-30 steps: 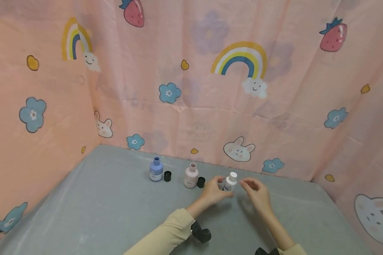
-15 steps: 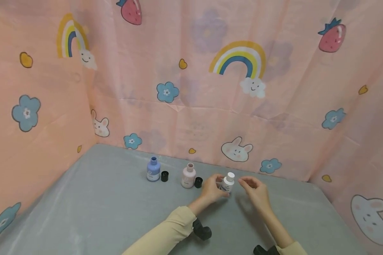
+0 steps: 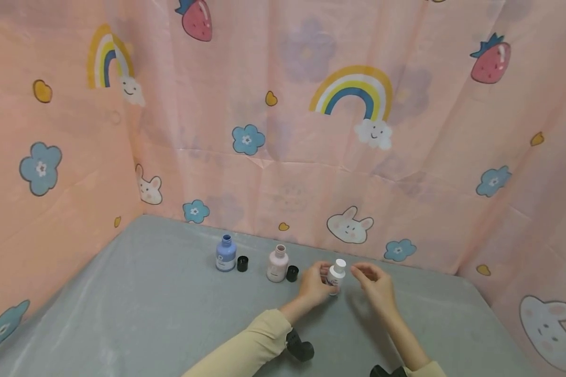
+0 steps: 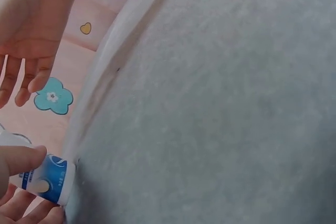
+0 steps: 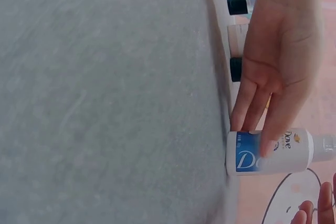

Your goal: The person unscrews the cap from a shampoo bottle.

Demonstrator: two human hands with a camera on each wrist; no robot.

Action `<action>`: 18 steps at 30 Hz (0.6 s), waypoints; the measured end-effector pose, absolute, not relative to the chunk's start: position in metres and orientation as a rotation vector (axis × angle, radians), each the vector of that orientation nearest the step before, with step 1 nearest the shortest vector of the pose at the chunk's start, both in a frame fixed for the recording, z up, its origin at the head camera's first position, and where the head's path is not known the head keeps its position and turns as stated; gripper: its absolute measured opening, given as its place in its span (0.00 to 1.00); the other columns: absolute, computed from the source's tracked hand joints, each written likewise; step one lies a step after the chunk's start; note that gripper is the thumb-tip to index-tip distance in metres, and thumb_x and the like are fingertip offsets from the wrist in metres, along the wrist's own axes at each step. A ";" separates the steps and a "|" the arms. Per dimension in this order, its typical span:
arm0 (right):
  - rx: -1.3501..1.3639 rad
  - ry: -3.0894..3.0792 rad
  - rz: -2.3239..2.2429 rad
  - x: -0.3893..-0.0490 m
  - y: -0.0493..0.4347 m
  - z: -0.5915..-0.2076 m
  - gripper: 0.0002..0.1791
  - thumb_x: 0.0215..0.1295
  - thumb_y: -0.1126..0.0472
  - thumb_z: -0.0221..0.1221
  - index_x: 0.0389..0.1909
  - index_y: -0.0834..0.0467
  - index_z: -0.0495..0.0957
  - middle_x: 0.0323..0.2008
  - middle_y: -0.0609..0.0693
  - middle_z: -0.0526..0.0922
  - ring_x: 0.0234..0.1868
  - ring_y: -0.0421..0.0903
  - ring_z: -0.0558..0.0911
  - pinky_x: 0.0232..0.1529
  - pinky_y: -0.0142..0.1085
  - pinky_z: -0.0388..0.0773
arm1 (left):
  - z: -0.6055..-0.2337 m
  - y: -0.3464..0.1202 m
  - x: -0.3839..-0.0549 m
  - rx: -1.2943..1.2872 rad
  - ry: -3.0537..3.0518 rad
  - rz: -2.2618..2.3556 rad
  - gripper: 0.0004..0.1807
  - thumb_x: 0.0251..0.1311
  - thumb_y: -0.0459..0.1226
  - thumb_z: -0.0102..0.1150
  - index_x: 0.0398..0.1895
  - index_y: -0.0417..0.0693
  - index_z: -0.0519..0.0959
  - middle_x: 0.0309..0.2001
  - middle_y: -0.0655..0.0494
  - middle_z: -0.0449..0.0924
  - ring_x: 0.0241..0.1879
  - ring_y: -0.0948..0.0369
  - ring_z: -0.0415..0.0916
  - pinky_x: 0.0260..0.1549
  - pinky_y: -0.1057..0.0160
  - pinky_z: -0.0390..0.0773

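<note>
A small white Dove bottle (image 3: 336, 276) with a white cap (image 3: 340, 263) stands nearly upright at the table's back, its base at the tabletop. My left hand (image 3: 313, 287) grips it from the left, thumb in front and fingers behind. In the right wrist view, the thumb of that left hand (image 5: 283, 61) lies across the bottle's blue-and-white label (image 5: 247, 152). Just right of the bottle, my right hand (image 3: 379, 290) hovers with loosely bent fingers, apart from it and holding nothing. The left wrist view shows the right hand (image 4: 39, 30) with relaxed fingers above the cap end.
Left of my hands stand an uncapped pale pink bottle (image 3: 277, 266) and an uncapped blue bottle (image 3: 226, 255). Beside each sits a black cap, one by the pink (image 3: 292, 273) and one by the blue (image 3: 242, 263). A patterned pink curtain (image 3: 292, 183) rises behind the grey table (image 3: 184, 314).
My left hand has shifted the white bottle slightly left and down, and its base now shows below the thumb. My right hand stays beside it. The head view has moved a little.
</note>
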State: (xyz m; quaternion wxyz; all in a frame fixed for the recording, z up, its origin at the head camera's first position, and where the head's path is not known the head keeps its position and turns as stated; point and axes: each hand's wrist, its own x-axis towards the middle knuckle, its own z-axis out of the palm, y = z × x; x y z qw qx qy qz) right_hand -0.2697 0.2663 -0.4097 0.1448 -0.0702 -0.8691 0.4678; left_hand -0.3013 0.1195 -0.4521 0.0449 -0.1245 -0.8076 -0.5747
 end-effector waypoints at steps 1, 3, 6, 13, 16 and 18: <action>-0.205 -2.501 1.352 -0.270 0.266 -0.410 0.18 0.67 0.52 0.58 0.47 0.62 0.80 0.46 0.58 0.83 0.36 0.33 0.76 0.33 0.27 0.74 | -0.453 0.121 -0.301 -0.373 -2.463 -1.754 0.28 0.42 0.27 0.74 0.50 0.39 0.76 0.43 0.46 0.83 0.37 0.60 0.80 0.38 0.64 0.79; -0.214 -2.503 1.355 -0.270 0.265 -0.410 0.19 0.67 0.50 0.58 0.47 0.61 0.80 0.47 0.58 0.83 0.37 0.34 0.76 0.34 0.27 0.74 | -0.455 0.123 -0.300 -0.359 -2.453 -1.753 0.27 0.41 0.27 0.74 0.49 0.39 0.76 0.42 0.47 0.84 0.36 0.60 0.80 0.37 0.65 0.78; -0.215 -2.508 1.361 -0.271 0.265 -0.410 0.21 0.67 0.47 0.57 0.49 0.60 0.79 0.49 0.57 0.82 0.39 0.35 0.76 0.36 0.27 0.74 | -0.455 0.124 -0.299 -0.342 -2.445 -1.752 0.25 0.41 0.27 0.73 0.47 0.39 0.76 0.41 0.47 0.83 0.35 0.62 0.79 0.36 0.66 0.77; -0.195 -2.499 1.389 -0.272 0.264 -0.410 0.21 0.67 0.47 0.57 0.49 0.60 0.79 0.50 0.57 0.82 0.41 0.37 0.76 0.37 0.28 0.75 | -0.451 0.122 -0.297 -0.360 -2.475 -1.731 0.24 0.44 0.29 0.72 0.47 0.39 0.76 0.40 0.48 0.82 0.36 0.60 0.78 0.35 0.66 0.76; -0.193 -2.494 1.410 -0.272 0.262 -0.407 0.19 0.67 0.49 0.57 0.50 0.59 0.78 0.51 0.57 0.81 0.42 0.38 0.77 0.38 0.27 0.75 | -0.449 0.120 -0.296 -0.369 -2.509 -1.709 0.24 0.46 0.30 0.72 0.49 0.39 0.75 0.41 0.48 0.82 0.36 0.60 0.78 0.34 0.66 0.76; -0.192 -2.491 1.420 -0.272 0.262 -0.406 0.19 0.68 0.50 0.57 0.52 0.59 0.77 0.52 0.57 0.80 0.43 0.40 0.77 0.38 0.27 0.75 | -0.448 0.119 -0.296 -0.375 -2.527 -1.697 0.24 0.47 0.31 0.72 0.49 0.40 0.75 0.41 0.48 0.81 0.36 0.61 0.77 0.34 0.66 0.76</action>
